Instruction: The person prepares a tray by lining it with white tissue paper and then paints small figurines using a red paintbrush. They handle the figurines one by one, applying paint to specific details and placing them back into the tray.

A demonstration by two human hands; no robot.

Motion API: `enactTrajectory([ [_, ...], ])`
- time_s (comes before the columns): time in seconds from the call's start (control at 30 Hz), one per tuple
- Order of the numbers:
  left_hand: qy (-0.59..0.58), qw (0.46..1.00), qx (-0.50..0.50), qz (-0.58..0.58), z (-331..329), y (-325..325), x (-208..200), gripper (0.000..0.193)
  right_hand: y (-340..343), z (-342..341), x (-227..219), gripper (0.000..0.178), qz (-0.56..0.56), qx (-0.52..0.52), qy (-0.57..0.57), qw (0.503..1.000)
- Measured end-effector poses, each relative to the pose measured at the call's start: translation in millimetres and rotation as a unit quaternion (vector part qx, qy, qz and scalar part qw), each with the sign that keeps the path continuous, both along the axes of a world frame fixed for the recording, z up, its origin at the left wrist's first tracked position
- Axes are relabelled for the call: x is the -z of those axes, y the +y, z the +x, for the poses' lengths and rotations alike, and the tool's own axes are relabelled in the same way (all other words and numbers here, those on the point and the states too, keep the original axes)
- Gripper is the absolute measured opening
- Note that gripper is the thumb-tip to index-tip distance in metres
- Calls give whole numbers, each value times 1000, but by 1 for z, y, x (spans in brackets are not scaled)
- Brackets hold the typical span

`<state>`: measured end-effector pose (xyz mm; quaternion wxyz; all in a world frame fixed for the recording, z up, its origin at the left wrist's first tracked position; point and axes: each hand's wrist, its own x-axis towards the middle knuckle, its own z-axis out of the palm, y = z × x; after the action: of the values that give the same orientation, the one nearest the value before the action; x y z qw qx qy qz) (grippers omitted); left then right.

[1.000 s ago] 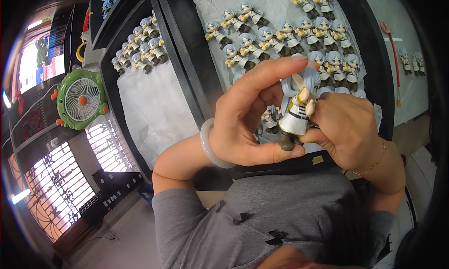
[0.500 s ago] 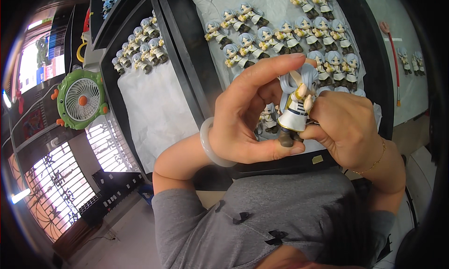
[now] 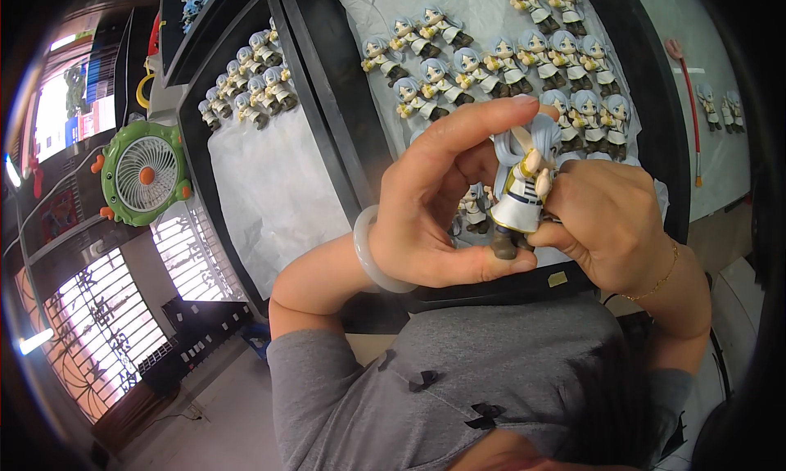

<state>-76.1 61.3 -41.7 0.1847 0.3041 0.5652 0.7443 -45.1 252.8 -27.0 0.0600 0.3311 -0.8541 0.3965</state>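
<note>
A small figurine (image 3: 519, 194) with pale blue hair, a white and gold coat and brown boots is held upright between my two hands. My left hand (image 3: 442, 197) spans it, the index finger at the top of its head and the thumb under its boots. A white bangle circles that wrist. Against the figurine's right side is my right hand (image 3: 607, 217), its fingers curled in tightly; whatever they pinch is hidden behind the knuckles. Behind the hands, a black tray (image 3: 667, 102) lined with white paper carries rows of matching figurines (image 3: 565, 57).
Left of it, a second black tray (image 3: 323, 135) has more figurines (image 3: 250, 78) at its far end. A green fan (image 3: 146, 176) stands farther left. To the right lie a red-handled brush (image 3: 693, 115) and several small figures (image 3: 720, 109) on a pale surface.
Both hands keep the same hold on the figurine. The whole picture has shifted very slightly, with hands and trays a little farther right.
</note>
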Motion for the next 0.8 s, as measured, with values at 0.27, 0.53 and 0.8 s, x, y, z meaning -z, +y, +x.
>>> enactTrajectory([
  [0.27,-2,1000,11,12,-1,1,1,82,-4,1,0,27,-23,21,-29,999],
  [0.53,-40,998,30,44,-1,3,-3,83,-1,0,-2,28,10,12,12,1000],
  [0.8,-33,998,49,38,-2,4,-4,83,-3,1,-1,26,-14,48,38,998],
])
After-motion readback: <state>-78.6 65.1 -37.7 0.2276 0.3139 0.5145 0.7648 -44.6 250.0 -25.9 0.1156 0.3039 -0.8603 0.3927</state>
